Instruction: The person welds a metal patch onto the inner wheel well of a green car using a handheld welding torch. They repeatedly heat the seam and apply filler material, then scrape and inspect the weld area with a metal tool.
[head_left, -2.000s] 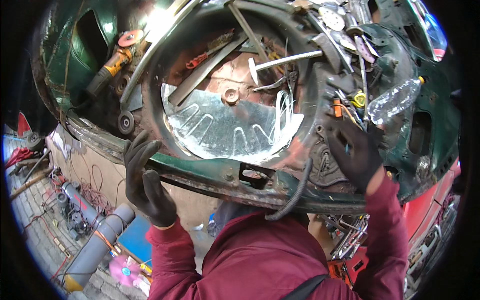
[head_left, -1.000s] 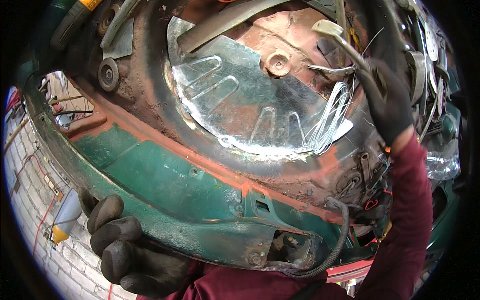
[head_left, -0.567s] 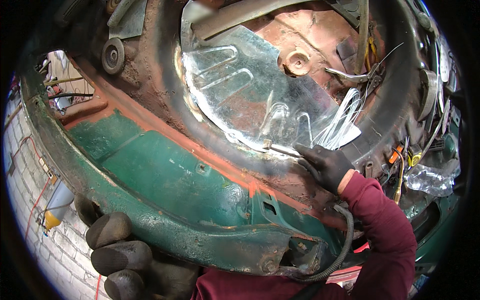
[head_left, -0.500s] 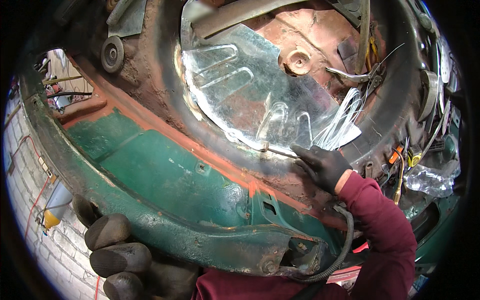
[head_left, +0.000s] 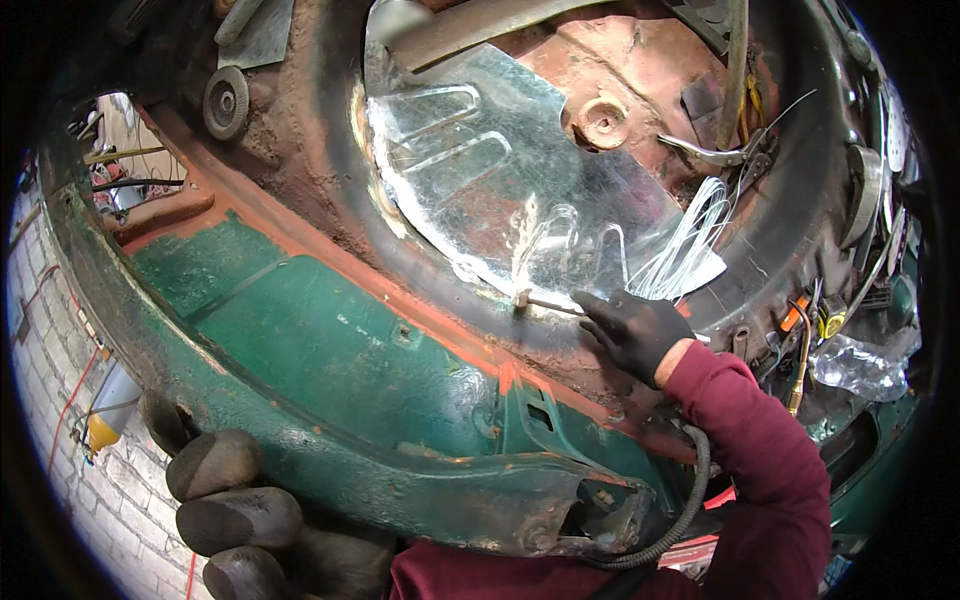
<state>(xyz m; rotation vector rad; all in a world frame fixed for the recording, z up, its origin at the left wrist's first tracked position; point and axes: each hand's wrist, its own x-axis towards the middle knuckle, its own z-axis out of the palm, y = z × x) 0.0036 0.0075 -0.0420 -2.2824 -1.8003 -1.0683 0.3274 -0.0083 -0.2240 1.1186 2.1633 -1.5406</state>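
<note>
My right hand [head_left: 645,335], in a black glove, is closed round the handle of a small hammer [head_left: 548,304]. The hammer's head touches or nearly touches the lower rim of a shiny sheet-metal patch [head_left: 470,190]. This patch lies in a round recess of the car body, with bent ridges pressed into it and a ragged pale seam along its curved edge. My left hand [head_left: 240,510], in a dark glove, is large at the lower left, its bent fingers over the outer rim of the green body panel [head_left: 390,480]. Its palm side is hidden.
White rods [head_left: 690,240] lie on the patch's right end, near locking pliers [head_left: 710,152]. A grinding wheel [head_left: 226,104] sits at the upper left. A crumpled clear plastic bottle [head_left: 860,368] and a torch nozzle [head_left: 797,385] lie at the right. A grey hose [head_left: 695,470] runs beneath my right arm.
The hammer and my right hand have shifted slightly left, the hammer's head staying by the seam. The whole view has moved a little. My left hand keeps its place on the rim.
</note>
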